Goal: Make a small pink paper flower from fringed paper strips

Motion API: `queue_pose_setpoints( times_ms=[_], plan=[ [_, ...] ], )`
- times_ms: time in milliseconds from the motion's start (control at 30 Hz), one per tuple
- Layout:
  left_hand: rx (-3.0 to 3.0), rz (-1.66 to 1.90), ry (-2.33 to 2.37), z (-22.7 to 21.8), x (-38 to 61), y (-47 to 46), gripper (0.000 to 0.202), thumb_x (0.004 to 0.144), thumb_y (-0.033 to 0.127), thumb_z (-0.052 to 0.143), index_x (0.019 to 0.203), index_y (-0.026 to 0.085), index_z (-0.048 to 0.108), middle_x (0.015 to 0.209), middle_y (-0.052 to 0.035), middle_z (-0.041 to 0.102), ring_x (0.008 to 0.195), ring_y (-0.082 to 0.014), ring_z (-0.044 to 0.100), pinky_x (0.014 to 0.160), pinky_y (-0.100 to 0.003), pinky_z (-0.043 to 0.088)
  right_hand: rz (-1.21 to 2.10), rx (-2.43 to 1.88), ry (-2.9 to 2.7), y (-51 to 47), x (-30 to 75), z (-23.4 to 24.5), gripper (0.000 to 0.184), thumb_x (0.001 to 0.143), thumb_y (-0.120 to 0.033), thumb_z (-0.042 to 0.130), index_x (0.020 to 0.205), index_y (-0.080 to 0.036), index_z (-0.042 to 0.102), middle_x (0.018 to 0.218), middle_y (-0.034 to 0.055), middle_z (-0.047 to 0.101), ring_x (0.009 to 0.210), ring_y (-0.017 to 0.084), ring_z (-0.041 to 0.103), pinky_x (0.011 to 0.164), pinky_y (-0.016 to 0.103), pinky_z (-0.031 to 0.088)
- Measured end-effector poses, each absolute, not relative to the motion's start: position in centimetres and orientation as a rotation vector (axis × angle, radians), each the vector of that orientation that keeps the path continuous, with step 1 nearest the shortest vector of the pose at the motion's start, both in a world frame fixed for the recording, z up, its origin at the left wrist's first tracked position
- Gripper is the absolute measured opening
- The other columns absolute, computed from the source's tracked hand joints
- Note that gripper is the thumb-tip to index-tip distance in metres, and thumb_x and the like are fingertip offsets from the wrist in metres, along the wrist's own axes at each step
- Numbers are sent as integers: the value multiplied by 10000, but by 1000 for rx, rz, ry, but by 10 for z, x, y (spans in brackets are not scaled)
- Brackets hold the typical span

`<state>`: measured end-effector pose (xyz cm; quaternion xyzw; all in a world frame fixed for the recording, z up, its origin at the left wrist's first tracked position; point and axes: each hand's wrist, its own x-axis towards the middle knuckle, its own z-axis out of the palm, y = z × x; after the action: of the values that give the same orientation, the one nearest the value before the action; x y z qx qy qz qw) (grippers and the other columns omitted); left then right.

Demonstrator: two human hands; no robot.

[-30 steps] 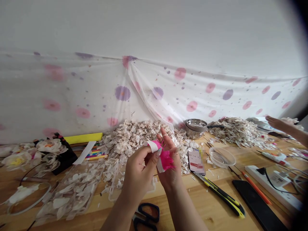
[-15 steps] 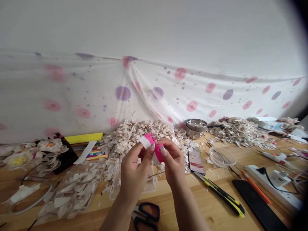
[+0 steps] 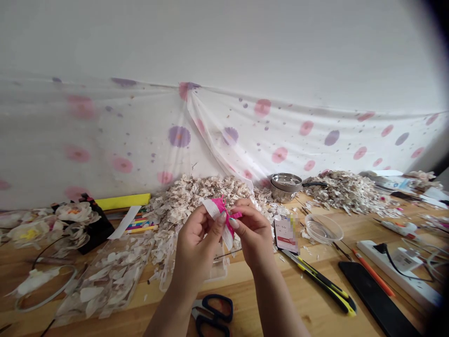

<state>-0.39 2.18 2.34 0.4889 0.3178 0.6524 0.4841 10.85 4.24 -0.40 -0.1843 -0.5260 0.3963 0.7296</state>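
Note:
A strip of crinkled pink and white paper (image 3: pixel 212 208), which looks like crepe paper, is held up over the table between my hands. My left hand (image 3: pixel 200 236) pinches its left part between thumb and fingers. With thumb and fingertips, my right hand (image 3: pixel 253 236) grips the gathered pink part close to the left thumb. A white end hangs down between the two hands. Below them lie a clear plastic box (image 3: pixel 219 271), partly covered by my left hand, and scissors (image 3: pixel 213 311) with dark handles. Behind the paper rises a heap of pale petal-like flakes (image 3: pixel 196 192).
To the right lie a phone (image 3: pixel 286 236), a yellow-black utility knife (image 3: pixel 319 283), a clear round dish (image 3: pixel 323 229), a black slab (image 3: pixel 375 295) and a power strip (image 3: pixel 400 271). Metal bowls (image 3: pixel 286 185) stand behind. On the left are a petal-filled tray (image 3: pixel 105 276) and pale flowers (image 3: pixel 73 213).
The pink part at the right fingertips is now drawn into a narrow fold pointing right. The white end hangs more steeply, and my right hand has shifted slightly.

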Motion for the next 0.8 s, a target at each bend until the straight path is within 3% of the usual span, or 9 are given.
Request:
queue_pose_setpoints(
  times_ms=[233,800],
  plan=[
    [1099,1318,629,25,-8,22,338,727,333,773,1009,167,689,794,-39,704,599,-99,596,493,-156,430,1073,-271,-1058,42,110,-5,179,629,-352,839,774,-284,760,778,1,553,704,141,493,596,253,388],
    [1118,1248,612,24,-11,23,300,752,331,752,991,168,674,830,-41,697,611,-106,590,507,-174,434,978,-306,-999,40,106,-2,159,625,-385,831,625,-273,718,675,-4,491,658,154,458,591,277,375]
  ],
)
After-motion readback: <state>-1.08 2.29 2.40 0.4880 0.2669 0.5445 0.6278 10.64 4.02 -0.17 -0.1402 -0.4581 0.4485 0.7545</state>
